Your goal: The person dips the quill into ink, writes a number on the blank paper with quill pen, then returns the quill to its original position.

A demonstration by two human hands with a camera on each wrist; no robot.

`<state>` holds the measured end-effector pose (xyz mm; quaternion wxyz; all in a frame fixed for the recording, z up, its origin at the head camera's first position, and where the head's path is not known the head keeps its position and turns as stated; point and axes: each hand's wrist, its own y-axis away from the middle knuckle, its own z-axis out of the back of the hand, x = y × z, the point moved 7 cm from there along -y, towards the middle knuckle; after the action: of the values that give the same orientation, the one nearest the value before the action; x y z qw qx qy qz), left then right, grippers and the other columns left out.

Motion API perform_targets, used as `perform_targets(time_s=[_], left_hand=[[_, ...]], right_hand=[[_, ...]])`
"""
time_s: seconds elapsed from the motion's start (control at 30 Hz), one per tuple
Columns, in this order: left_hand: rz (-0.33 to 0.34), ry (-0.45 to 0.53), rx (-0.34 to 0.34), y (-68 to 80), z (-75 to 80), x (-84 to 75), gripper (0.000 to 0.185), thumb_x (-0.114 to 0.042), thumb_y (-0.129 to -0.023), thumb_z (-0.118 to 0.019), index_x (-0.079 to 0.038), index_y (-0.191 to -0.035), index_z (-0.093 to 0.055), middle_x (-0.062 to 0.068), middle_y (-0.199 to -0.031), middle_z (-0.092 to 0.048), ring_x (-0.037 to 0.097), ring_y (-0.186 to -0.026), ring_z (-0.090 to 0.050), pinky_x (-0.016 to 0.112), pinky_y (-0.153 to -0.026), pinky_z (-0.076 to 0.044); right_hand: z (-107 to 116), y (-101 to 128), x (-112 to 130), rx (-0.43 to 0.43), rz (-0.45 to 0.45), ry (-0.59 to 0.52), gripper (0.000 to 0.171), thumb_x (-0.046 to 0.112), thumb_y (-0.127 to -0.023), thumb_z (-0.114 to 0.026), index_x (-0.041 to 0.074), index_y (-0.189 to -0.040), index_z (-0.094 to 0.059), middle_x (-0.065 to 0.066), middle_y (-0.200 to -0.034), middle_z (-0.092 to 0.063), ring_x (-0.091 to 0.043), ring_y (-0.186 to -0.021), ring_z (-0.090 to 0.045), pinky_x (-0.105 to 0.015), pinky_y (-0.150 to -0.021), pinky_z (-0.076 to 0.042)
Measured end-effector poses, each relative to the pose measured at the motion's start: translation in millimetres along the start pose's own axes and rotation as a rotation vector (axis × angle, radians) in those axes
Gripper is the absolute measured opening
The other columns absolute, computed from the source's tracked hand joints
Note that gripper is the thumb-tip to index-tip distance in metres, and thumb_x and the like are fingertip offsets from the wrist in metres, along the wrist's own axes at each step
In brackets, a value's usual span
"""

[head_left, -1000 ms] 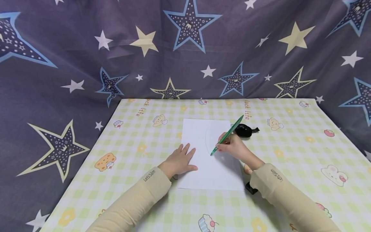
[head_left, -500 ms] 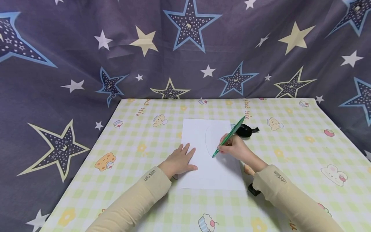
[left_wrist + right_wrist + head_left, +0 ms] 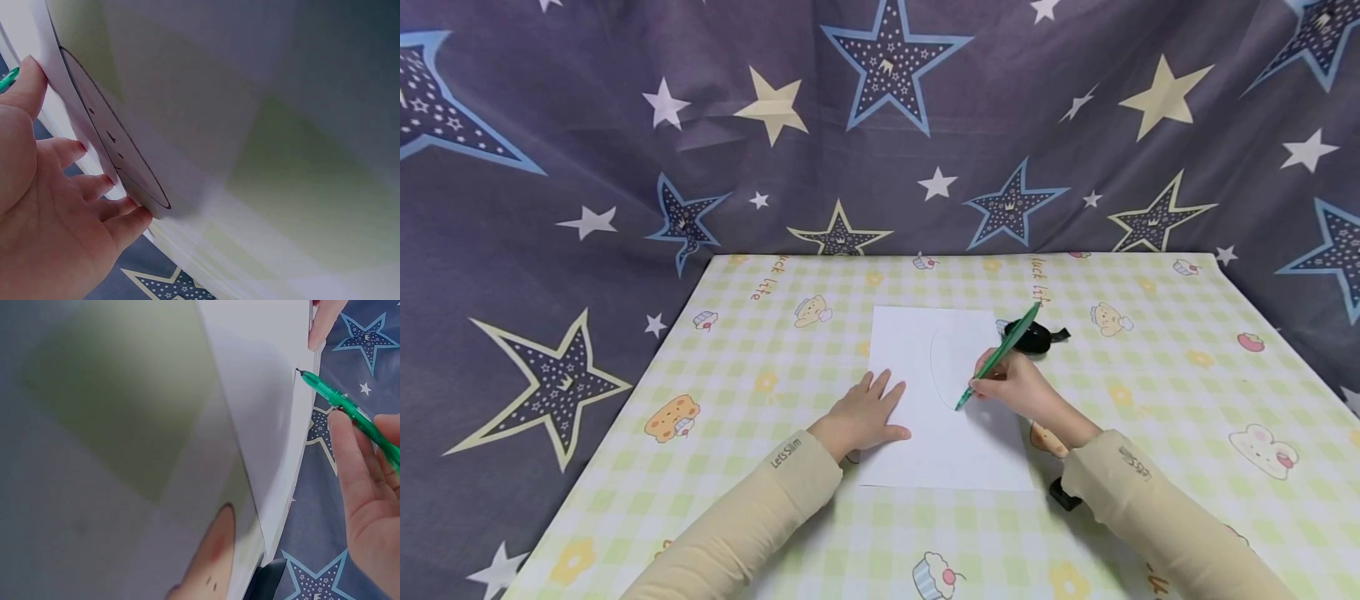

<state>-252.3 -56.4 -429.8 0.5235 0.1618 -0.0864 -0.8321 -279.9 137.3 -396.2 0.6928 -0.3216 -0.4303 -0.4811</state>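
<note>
The right hand (image 3: 1018,387) is pinching a green pen (image 3: 997,356), its tip touching the white paper (image 3: 925,450) between both hands. The left hand (image 3: 867,414), fingers spread, is pressing the paper's left edge onto the bench (image 3: 752,333).

Black object (image 3: 1036,336) behind green pen (image 3: 997,357) partly hidden, unidentifiable, black clip (image 3: 1064,494) mostly under right sleeve (image 3: 1138,500)

The counter (image 3: 1150,367) wears a pale yellow-green checked cloth printed with bears, cupcakes and rabbits, and on it lie a white sheet of paper (image 3: 917,350) near the middle and a small black object (image 3: 1033,336) just beside the sheet's far right corner.
</note>
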Motion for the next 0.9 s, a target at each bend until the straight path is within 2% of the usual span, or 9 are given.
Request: perform_targets(time_s=[0.27,0.57,0.9], left_hand=[[-0.003,-0.004,-0.004,-0.1,-0.4,0.8,0.078,-0.053,-0.088,-0.051,-0.01,-0.146,-0.025,0.016,-0.151,-0.013,0.038,-0.136,-0.01,0.042,-0.109,-0.016],[-0.007,-0.003,-0.005,0.4,0.7,0.1,0.078,-0.053,-0.088,-0.05,-0.01,-0.146,-0.025,0.016,-0.151,-0.013,0.038,-0.136,-0.01,0.042,-0.109,-0.016],[0.0,-0.012,0.0,-0.3,0.5,0.0,0.078,-0.054,-0.088,-0.049,-0.01,-0.147,-0.024,0.016,-0.151,-0.013,0.038,-0.136,-0.01,0.042,-0.109,-0.016]], right_hand=[[1.6,3.1,-0.3,0.008,-0.001,0.01,0.007,-0.002,-0.084,-0.062,-0.006,-0.087,-0.056,-0.012,-0.075,-0.064,-0.025,-0.071,-0.065,-0.032,-0.063,-0.055],[6.4,6.1,-1.8,0.0,-0.004,0.011,0.008,-0.004,-0.084,-0.061,-0.007,-0.088,-0.055,-0.014,-0.075,-0.064,-0.029,-0.071,-0.065,-0.041,-0.064,-0.055],[11.5,8.4,-7.7,-0.002,-0.024,0.028,0.01,-0.002,-0.084,-0.061,-0.009,-0.09,-0.055,-0.014,-0.076,-0.063,-0.026,-0.07,-0.064,-0.039,-0.064,-0.055]])
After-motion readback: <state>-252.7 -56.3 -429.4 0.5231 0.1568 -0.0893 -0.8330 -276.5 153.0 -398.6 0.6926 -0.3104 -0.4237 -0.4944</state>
